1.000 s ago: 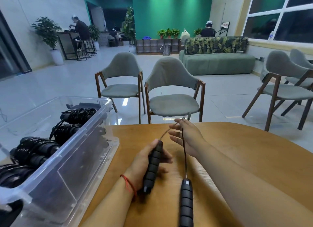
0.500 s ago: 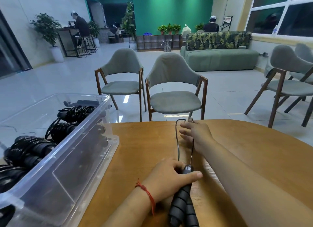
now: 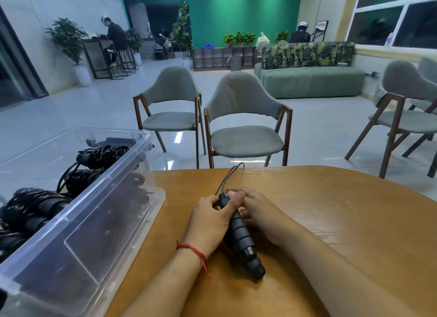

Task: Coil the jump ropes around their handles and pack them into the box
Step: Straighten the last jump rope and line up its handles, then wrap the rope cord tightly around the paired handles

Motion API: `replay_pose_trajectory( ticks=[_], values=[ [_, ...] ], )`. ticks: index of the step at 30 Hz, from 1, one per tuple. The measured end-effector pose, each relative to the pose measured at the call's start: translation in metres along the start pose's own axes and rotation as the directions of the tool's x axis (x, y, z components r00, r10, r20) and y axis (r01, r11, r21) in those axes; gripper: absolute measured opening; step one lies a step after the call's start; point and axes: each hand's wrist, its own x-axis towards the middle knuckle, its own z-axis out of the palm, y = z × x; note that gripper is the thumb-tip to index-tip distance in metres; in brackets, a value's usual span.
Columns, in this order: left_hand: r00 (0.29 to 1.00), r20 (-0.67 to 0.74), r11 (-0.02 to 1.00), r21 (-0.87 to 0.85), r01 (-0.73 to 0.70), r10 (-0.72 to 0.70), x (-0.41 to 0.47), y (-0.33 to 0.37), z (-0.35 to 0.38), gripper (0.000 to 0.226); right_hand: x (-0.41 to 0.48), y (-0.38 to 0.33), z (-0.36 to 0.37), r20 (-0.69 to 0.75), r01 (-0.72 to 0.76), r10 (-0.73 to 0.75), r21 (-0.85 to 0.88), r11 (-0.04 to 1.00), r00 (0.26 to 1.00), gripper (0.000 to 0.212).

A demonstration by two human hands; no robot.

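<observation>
My left hand (image 3: 208,219) and right hand (image 3: 260,212) clench both handles (image 3: 240,236) together, ready to wrap the rope (image 3: 227,178) around them.

Handles (image 3: 238,231): matte blk, ribbed ring pattern. Cord (image 3: 227,177) running from them: thin, plain blk. Box (image 3: 99,222): clear plastic. Coiled ropes (image 3: 101,154) inside it: blk w/ small white flecks. Table (image 3: 331,210): orange-brn wood, fine grain lines. Wrist string (image 3: 194,250): red. Chairs (image 3: 241,104): muted grey-grn upholstery, dark brn wood frames. Sofa (image 3: 312,82): plain sage grn; back cushions (image 3: 307,53): dark w/ grn-yellow leaf print. Far wall (image 3: 236,14): saturated grn. Side wall (image 3: 59,4): pale grey-white. Floor (image 3: 82,113): pale grey glossy tiles, thin dark joint lines. Basket (image 3: 236,62): white, fine grid pattern. Window frames (image 3: 406,3): white.
</observation>
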Motion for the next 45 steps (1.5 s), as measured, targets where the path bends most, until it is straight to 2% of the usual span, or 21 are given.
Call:
replay_pose_trajectory(
  ticks=[2, 4, 7, 9, 11, 13, 16, 18, 20, 21, 24, 26, 28, 29, 31, 32, 34, 41, 45],
  values=[
    [0.999, 0.038, 1.000, 0.002, -0.008, 0.008, 0.002, -0.001, -0.001, 0.079, -0.002, -0.001, 0.000, 0.020, 0.002, -0.003, 0.058, 0.998, 1.000, 0.025],
    [0.995, 0.097, 0.998, -0.067, 0.020, -0.014, 0.003, -0.002, -0.002, 0.079, -0.003, 0.000, -0.003, 0.050, 0.005, -0.009, 0.077, 0.997, 0.999, 0.031],
    [0.990, 0.122, 0.959, -0.266, 0.096, -0.065, 0.003, -0.005, -0.009, 0.055, -0.001, 0.004, -0.006, 0.073, 0.010, -0.013, 0.036, 0.999, 0.997, 0.031],
    [0.994, 0.093, 0.925, -0.368, 0.094, -0.064, 0.003, -0.006, -0.018, 0.044, 0.003, 0.004, -0.008, 0.051, -0.018, 0.014, 0.085, 0.996, 0.999, 0.027],
    [0.995, 0.065, 0.861, -0.500, 0.094, -0.071, 0.005, -0.008, -0.023, 0.040, 0.004, 0.004, -0.007, 0.018, -0.023, 0.022, 0.088, 0.996, 1.000, 0.028],
    [0.997, 0.060, 0.762, -0.644, 0.074, -0.046, 0.007, -0.008, -0.024, 0.036, 0.005, 0.006, -0.004, 0.002, -0.002, 0.002, 0.010, 1.000, 1.000, 0.027],
    [1.000, 0.020, 0.646, -0.763, 0.023, -0.012, 0.010, -0.008, -0.025, 0.034, 0.004, 0.008, 0.000, 0.027, -0.002, 0.003, -0.033, 0.999, 1.000, 0.025],
    [1.000, -0.011, 0.642, -0.767, 0.001, -0.014, 0.011, -0.010, -0.024, 0.031, 0.003, 0.007, 0.003, 0.065, -0.026, 0.024, 0.033, 0.999, 0.998, 0.025],
    [0.998, -0.055, 0.692, -0.721, -0.031, -0.013, 0.010, -0.009, -0.020, 0.037, -0.001, 0.002, 0.008, 0.105, -0.086, 0.066, 0.199, 0.976, 0.992, 0.027],
    [0.996, -0.090, 0.741, -0.669, -0.061, 0.001, 0.009, -0.009, -0.018, 0.046, -0.003, 0.000, 0.009, 0.123, -0.107, 0.078, 0.245, 0.964, 0.989, 0.032],
    [0.982, -0.170, 0.885, -0.439, -0.154, 0.086, 0.007, -0.009, -0.013, 0.065, -0.007, 0.003, 0.009, 0.155, -0.067, 0.034, 0.216, 0.974, 0.987, 0.037],
    [0.984, -0.171, 0.912, -0.396, -0.110, 0.044, 0.005, -0.009, -0.013, 0.080, -0.006, 0.005, 0.010, 0.125, -0.040, 0.004, 0.281, 0.959, 0.992, 0.039],
    [0.997, -0.056, 0.901, -0.434, 0.029, -0.059, 0.002, -0.008, -0.012, 0.099, -0.004, 0.005, 0.012, 0.063, 0.011, -0.038, 0.383, 0.924, 0.997, 0.038],
    [0.996, 0.025, 0.892, -0.442, 0.092, -0.090, -0.001, -0.006, -0.011, 0.098, -0.002, 0.005, 0.013, 0.029, 0.045, -0.063, 0.419, 0.907, 0.998, 0.035],
    [0.987, 0.132, 0.871, -0.470, 0.146, -0.094, -0.005, -0.002, -0.005, 0.063, 0.002, 0.004, 0.015, -0.042, 0.101, -0.092, 0.462, 0.881, 0.995, 0.032],
    [0.984, 0.155, 0.850, -0.504, 0.155, -0.088, -0.007, 0.002, -0.002, 0.046, 0.004, 0.004, 0.015, -0.080, 0.119, -0.092, 0.463, 0.878, 0.993, 0.032],
    [0.984, 0.166, 0.832, -0.536, 0.143, -0.062, -0.010, 0.004, 0.004, 0.031, 0.005, 0.005, 0.014, -0.129, 0.124, -0.072, 0.458, 0.880, 0.989, 0.032],
    [0.996, 0.085, 0.914, -0.403, 0.036, -0.002, -0.018, 0.011, 0.007, 0.031, -0.002, 0.004, 0.019, -0.190, 0.159, -0.077, 0.462, 0.873, 0.979, 0.023],
    [0.995, 0.103, 0.825, -0.561, 0.066, -0.009, -0.023, 0.017, 0.007, 0.036, -0.002, 0.009, 0.030, -0.249, 0.191, -0.079, 0.468, 0.863, 0.965, 0.020]
  ],
)
